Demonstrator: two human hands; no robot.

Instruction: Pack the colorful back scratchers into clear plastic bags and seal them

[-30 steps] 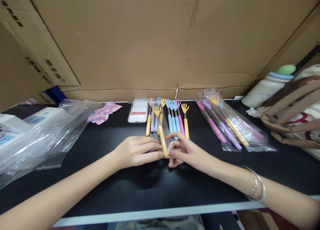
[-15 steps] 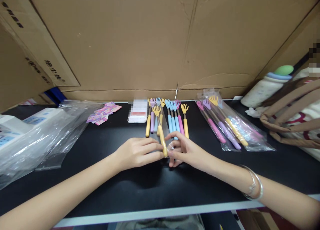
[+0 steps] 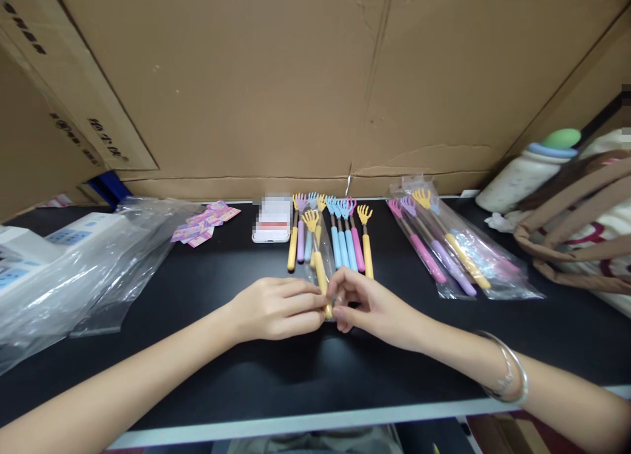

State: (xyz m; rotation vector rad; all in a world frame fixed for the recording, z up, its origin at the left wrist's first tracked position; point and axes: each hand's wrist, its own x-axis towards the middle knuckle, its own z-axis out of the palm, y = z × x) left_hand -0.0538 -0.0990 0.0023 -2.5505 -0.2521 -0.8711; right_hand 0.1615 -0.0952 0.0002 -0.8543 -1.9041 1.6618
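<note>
Yellow scratcher (image 3: 320,273): handle end in left hand (image 3: 276,309), right hand (image 3: 373,307) alongside.

Room for a hand over flat black tabletop (image 3: 397,260) between row of coloured claw-headed sticks (image 3: 343,245) and clear-plastic-bagged sticks (image 3: 466,259); tall brown cardboard wall (image 3: 276,79) blocks beyond.

I record Chinese characters printed in dark ink on the cardboard (image 3: 73,79) at the far left. In the larger line I read 尘 as the middle character; its neighbours I cannot confirm. Two further lines there, one with a round emblem, are illegible to me. On the phone (image 3: 271,236), pink-purple cards (image 3: 207,221) and white boxes (image 3: 79,227) at left, I can read no text.
</note>
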